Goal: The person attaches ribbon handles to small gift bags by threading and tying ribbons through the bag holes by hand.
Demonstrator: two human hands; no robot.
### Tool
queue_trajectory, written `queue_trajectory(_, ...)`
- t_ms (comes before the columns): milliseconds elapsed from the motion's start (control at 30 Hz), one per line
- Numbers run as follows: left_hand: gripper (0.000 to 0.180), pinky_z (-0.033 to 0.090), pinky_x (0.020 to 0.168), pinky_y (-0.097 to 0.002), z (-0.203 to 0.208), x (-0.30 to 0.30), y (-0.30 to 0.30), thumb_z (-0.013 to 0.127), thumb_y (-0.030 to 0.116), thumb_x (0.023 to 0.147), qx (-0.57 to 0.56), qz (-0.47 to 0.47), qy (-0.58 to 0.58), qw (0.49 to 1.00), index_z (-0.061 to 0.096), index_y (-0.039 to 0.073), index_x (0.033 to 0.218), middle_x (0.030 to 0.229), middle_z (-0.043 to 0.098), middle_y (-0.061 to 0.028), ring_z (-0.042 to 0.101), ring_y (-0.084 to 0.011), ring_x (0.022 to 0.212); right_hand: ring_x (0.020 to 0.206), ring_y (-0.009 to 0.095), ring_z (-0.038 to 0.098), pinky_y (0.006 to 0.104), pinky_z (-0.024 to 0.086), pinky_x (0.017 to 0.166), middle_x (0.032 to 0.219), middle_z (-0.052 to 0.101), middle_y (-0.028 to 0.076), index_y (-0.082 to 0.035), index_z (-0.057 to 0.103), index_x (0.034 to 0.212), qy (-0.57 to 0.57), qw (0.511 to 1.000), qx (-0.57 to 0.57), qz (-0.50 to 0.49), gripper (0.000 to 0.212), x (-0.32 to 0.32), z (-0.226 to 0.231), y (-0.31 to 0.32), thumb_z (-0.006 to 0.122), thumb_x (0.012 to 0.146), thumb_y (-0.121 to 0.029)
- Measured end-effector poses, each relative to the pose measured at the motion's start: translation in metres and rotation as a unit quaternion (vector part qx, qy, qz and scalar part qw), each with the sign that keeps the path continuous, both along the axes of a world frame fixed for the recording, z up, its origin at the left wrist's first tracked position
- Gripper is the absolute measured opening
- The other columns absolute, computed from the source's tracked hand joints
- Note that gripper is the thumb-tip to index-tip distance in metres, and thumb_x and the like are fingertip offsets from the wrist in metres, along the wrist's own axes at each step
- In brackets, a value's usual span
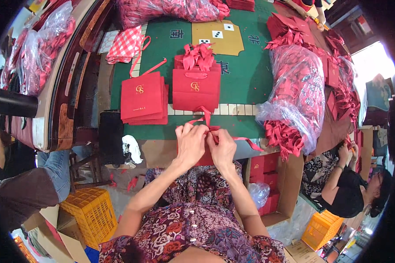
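Note:
At the table's near edge my left hand (192, 140) and my right hand (222, 147) work close together, both with fingers pinched. Between them runs a red ribbon (248, 142), one end trailing to the right and another rising toward the stacked bags. Below my hands is a red paper gift bag (206, 160), mostly hidden by them. Just beyond stands a pile of red gift bags (196, 94) with bunched ribbon on top. To its left lies a second stack of red gift bags (142, 98), with a ribbon loop extending past it.
A clear plastic bag of red ribbons (296, 83) bulges at the right of the green table (162, 57). A checked cloth (125, 45) lies far left. Beneath the right side sits a carton (289, 193) of red bags. A co-worker (349, 188) sits right; yellow crates (90, 217) stand on the floor.

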State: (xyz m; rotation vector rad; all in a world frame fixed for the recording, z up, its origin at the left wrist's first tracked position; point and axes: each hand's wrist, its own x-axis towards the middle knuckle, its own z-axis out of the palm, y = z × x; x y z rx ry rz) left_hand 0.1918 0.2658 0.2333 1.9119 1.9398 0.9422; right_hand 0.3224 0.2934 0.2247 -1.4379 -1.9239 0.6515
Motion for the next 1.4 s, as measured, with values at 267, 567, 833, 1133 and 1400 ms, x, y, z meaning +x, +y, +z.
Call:
queue_trajectory(267,0.017,0.033,0.087,-0.0434,0.002,-0.008,0.001,0.063,0.007,0.082,-0.004,-0.024,-0.024,0.999,0.061,0.011,0.098,0.091,0.068,-0.0042,0.053,-0.0266,0.091,0.086,0.033,0.061,0.0427,0.051,0.073,0.092,0.061,0.01,-0.008,0.065,0.094,-0.017,0.998,0.024,0.047,0.018,0.006,0.018,0.004,0.075,0.079,-0.009)
queue_trajectory(567,0.021,0.031,0.088,-0.0405,0.006,-0.009,-0.003,0.076,0.017,0.078,-0.001,-0.027,-0.015,1.0,0.064,0.014,0.094,0.085,0.067,-0.0008,0.055,-0.024,0.092,0.09,0.033,0.06,0.0409,0.047,0.079,0.09,0.064,0.014,-0.001,0.071,0.091,0.062,0.99,-0.054,0.112,0.02,0.032,0.018,0.031,0.07,0.089,-0.021)
queue_trajectory(833,0.016,0.032,0.09,-0.0412,0.009,0.002,-0.013,0.073,0.013,0.078,0.041,-0.081,0.032,0.995,0.068,0.015,0.093,0.087,0.066,0.0017,0.054,-0.0213,0.091,0.083,0.027,0.065,0.0374,0.05,0.076,0.085,0.068,0.012,-0.005,0.077,0.096,-0.036,0.932,-0.25,0.259,0.018,0.055,0.017,0.067,0.069,0.089,-0.02)
queue_trajectory(1133,0.012,0.032,0.089,-0.0406,0.013,-0.006,-0.01,0.075,0.02,0.079,0.07,-0.093,0.044,0.992,0.07,0.017,0.089,0.085,0.067,0.0033,0.053,-0.0193,0.088,0.08,0.015,0.059,0.0309,0.048,0.076,0.084,0.062,0.007,-0.003,0.074,0.087,0.144,0.892,-0.342,0.26,0.012,0.044,-0.009,0.067,0.069,0.087,-0.014)
queue_trajectory(1400,0.017,0.031,0.087,-0.0387,0.024,-0.005,-0.008,0.08,0.026,0.076,0.037,-0.119,-0.016,0.992,0.069,0.017,0.085,0.075,0.064,0.0038,0.051,-0.0188,0.082,0.072,0.007,0.061,0.0253,0.05,0.068,0.077,0.07,0.003,0.002,0.072,0.087,0.192,0.949,-0.244,0.061,0.018,0.037,-0.015,0.078,0.07,0.088,-0.015)
